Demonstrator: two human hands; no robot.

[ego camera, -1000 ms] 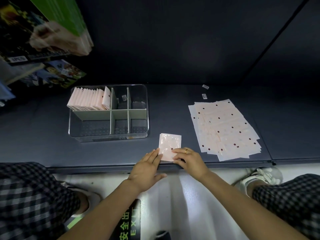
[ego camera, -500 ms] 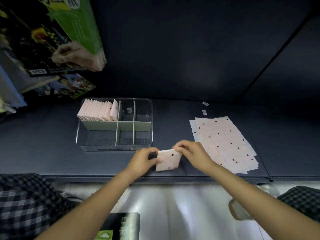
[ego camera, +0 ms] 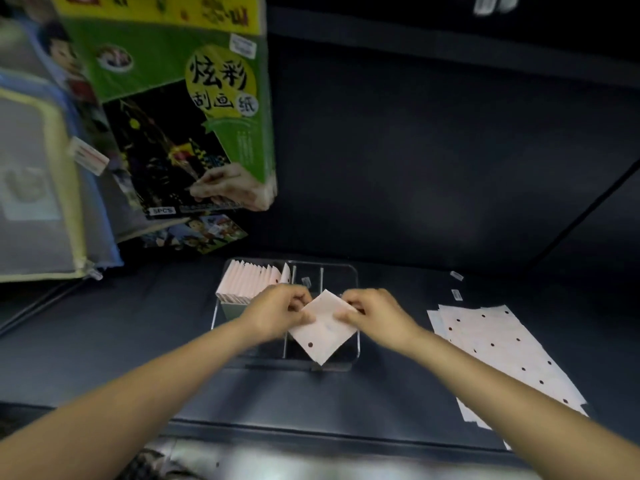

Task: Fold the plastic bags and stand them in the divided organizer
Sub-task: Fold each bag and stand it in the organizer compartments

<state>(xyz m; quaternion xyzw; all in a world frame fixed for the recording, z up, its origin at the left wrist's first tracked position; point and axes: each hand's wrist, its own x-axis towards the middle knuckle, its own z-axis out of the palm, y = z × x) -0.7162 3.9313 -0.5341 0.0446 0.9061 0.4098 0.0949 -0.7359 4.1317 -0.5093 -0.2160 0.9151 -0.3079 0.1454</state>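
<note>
Clearly light, thin and slippery, the folded bag (ego camera: 323, 329) is pinched at its upper edges by left hand (ego camera: 277, 315) and right hand (ego camera: 377, 315) above the organizer (ego camera: 353, 275), likely unfolding if loosened.

just one cam, strapped on my head. wide angle, looks forward and down over my forearms onto dark shelf (ego camera: 398, 386). pretty close, arm's reach. edges blurry, no second view.

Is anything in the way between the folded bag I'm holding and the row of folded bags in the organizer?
Nothing visible blocks it. The folded pink plastic bag, pinched by left hand and right hand, hangs above the clear divided organizer; the row of folded bags is back-left.
</note>
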